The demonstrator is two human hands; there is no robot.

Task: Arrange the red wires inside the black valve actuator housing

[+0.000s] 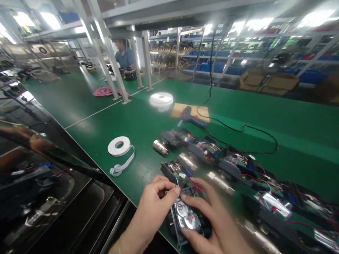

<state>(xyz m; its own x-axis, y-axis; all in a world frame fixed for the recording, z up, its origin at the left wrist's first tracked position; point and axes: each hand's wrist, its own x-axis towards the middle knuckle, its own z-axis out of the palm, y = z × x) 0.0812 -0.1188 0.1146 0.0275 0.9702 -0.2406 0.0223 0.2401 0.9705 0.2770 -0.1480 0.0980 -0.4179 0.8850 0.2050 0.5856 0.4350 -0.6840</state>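
Note:
Both my hands are low at the near edge of the green table (pixel 148 123). My left hand (pixel 153 208) pinches thumb and forefinger together on thin wires at the top of a black electronic unit (pixel 185 217). My right hand (pixel 209 222) wraps around the same unit from the right, its thumb lying across the clear-wrapped top with round metal parts. Red and white wires (pixel 189 183) run from the unit toward an open black housing with a green circuit board (pixel 174 171) just behind it.
A row of similar wired units (pixel 212 150) runs right across the table. A roll of white tape (pixel 119 146) lies to the left, flat white rolls (pixel 161 99) farther back, a glue gun (pixel 191 118) on a cardboard piece. Another person (pixel 124 53) works far back.

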